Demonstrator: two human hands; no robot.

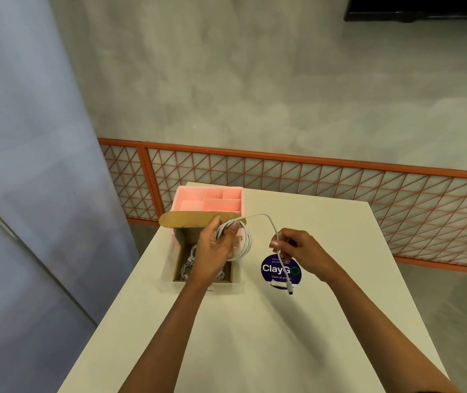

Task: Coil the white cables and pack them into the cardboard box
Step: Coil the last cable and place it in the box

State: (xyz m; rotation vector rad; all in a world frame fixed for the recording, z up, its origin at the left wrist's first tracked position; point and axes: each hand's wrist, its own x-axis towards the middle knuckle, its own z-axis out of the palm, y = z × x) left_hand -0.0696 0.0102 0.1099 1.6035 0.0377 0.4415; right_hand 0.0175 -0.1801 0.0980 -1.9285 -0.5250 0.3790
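A white cable (245, 242) is wound into loops that my left hand (217, 246) grips, held above the open cardboard box (235, 272). The cable's free end arcs to the right, where my right hand (294, 246) pinches it. Its plug (290, 290) dangles below that hand over the table. Inside the box lie other coiled white cables (188, 265), partly hidden by my left hand and wrist. The box's lid flap (187, 218) stands open at the far side.
A pink plastic organiser with compartments (208, 199) stands right behind the box. A round blue sticker (280, 270) lies on the white table (255, 336) under my right hand. The table's left edge drops to the floor; an orange lattice fence runs behind.
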